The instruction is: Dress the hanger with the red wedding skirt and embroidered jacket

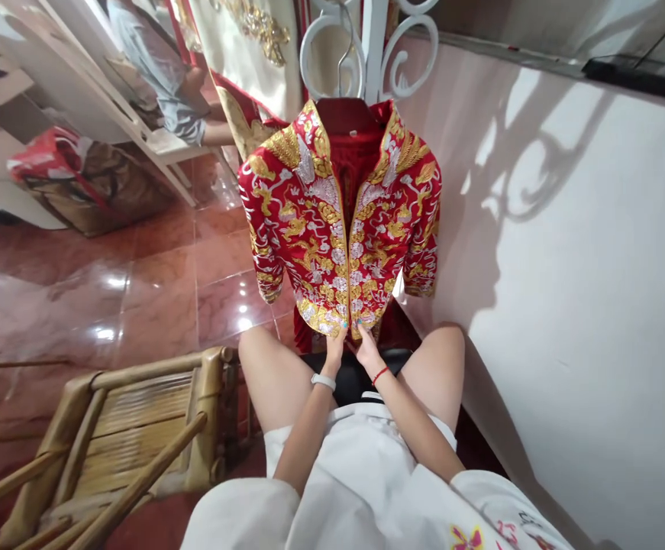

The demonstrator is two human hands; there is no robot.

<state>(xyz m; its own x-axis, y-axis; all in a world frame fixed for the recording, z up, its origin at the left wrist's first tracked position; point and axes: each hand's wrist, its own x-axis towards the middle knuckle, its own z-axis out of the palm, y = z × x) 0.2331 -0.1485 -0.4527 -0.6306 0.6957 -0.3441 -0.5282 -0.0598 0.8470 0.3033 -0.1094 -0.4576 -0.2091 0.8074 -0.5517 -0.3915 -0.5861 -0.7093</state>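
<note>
A red jacket [309, 221] with dense gold and silver embroidery hangs in front of me on a dark red hanger [340, 114]. Its front edges stand slightly apart from collar to hem. My left hand [335, 350] pinches the bottom corner of the left front panel. Opposite it, my right hand [368, 350] grips the matching corner of the right panel. The two hands are close together between my knees. A grey band is on my left wrist and a red cord on my right. Red fabric [303, 328] shows below the hem.
A white scrolled metal rack [373, 53] supports the hanger, with a cream-and-gold garment [252, 46] behind. Bamboo chair [137, 435] stands at my left; a white wall [595, 290] is at my right. A red-and-brown bag [103, 183] and another person's sleeve [160, 69] are at upper left.
</note>
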